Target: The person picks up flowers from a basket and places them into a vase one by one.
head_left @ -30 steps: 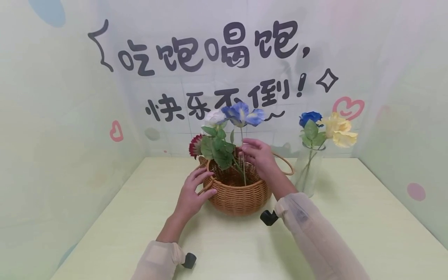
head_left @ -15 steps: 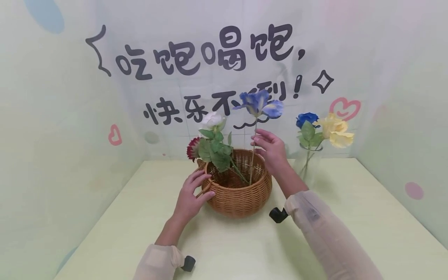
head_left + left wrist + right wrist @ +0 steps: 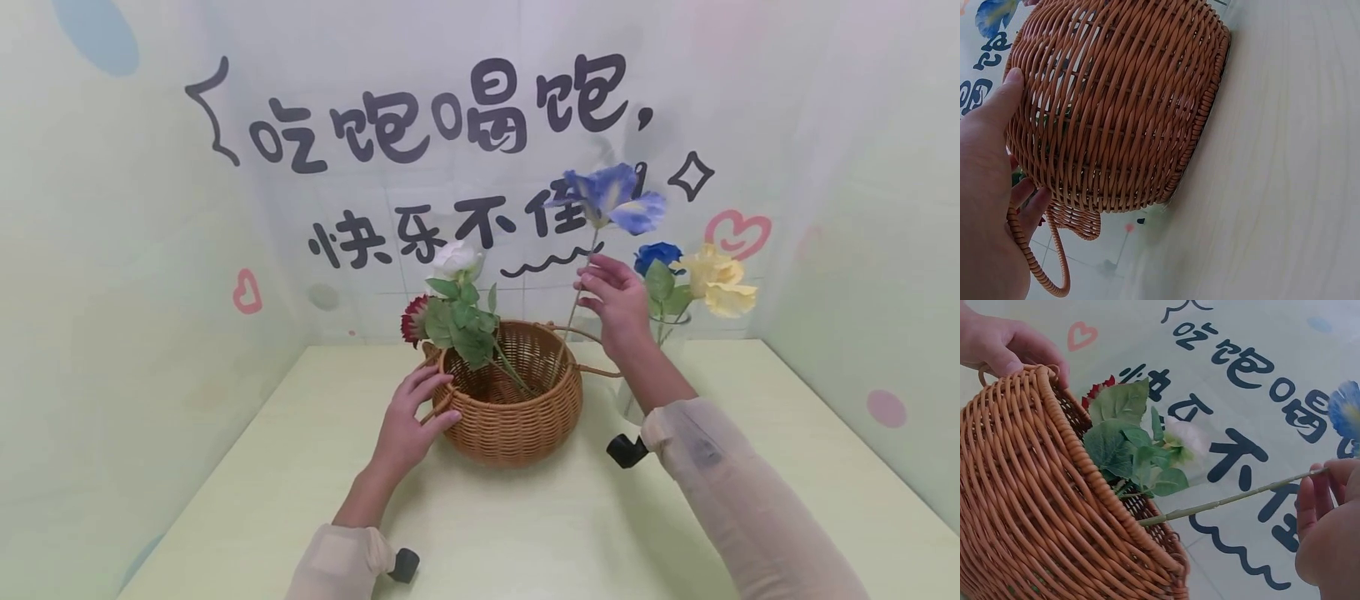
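A brown wicker basket (image 3: 510, 433) stands on the pale table. My left hand (image 3: 408, 421) grips its left rim beside a loop handle, thumb (image 3: 1004, 100) against the outer weave. Inside, leaning left, are a white flower (image 3: 456, 260) with green leaves and a dark red flower (image 3: 414, 319). With its fingertips my right hand (image 3: 618, 308) pinches the thin stem of a blue-violet iris (image 3: 615, 196) just below the bloom. That stem slants down to the right inside of the basket, its lower end hidden by the rim in the right wrist view.
Right of the basket, partly behind my right forearm, stands a clear glass vase (image 3: 632, 407) holding a dark blue rose (image 3: 657, 257) and a yellow flower (image 3: 718, 279). The basket's right handle (image 3: 600, 372) sticks out toward the vase. A printed wall sheet closes off the back.
My right hand has moved right and up with the iris, whose stem now tilts to the right over the basket's right side. The left hand stays on the rim.
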{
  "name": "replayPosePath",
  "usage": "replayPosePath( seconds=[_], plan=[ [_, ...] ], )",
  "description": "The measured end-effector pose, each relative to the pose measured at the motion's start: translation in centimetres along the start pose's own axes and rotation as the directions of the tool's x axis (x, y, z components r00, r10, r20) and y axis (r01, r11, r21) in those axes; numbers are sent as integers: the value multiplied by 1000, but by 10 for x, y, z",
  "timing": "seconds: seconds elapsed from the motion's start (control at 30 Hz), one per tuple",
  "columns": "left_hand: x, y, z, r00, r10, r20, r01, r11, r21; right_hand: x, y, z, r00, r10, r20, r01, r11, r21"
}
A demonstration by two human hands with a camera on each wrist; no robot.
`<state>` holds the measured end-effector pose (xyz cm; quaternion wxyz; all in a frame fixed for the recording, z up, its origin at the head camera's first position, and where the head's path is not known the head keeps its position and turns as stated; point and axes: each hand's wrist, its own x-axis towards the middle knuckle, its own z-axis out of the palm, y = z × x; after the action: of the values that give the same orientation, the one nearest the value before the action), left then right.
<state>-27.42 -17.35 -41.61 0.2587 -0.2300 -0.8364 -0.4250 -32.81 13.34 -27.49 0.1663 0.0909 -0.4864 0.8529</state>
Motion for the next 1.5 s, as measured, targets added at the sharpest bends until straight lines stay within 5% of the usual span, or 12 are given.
replayPosePath(
  seconds=[0.37,0.8,1.5],
  plan=[
    [1,-2,0,1000,-11,8,11,1000,1,11,-29,-14,973,-149,-179,160,986,51],
    [2,-1,2,1000,-11,7,11,1000,9,19,-71,-32,950,-214,-227,196,976,-100],
    [1,-2,2,1000,-15,1,15,1000,-1,33,-111,-52,922,-261,-285,268,963,-15]
  ],
)
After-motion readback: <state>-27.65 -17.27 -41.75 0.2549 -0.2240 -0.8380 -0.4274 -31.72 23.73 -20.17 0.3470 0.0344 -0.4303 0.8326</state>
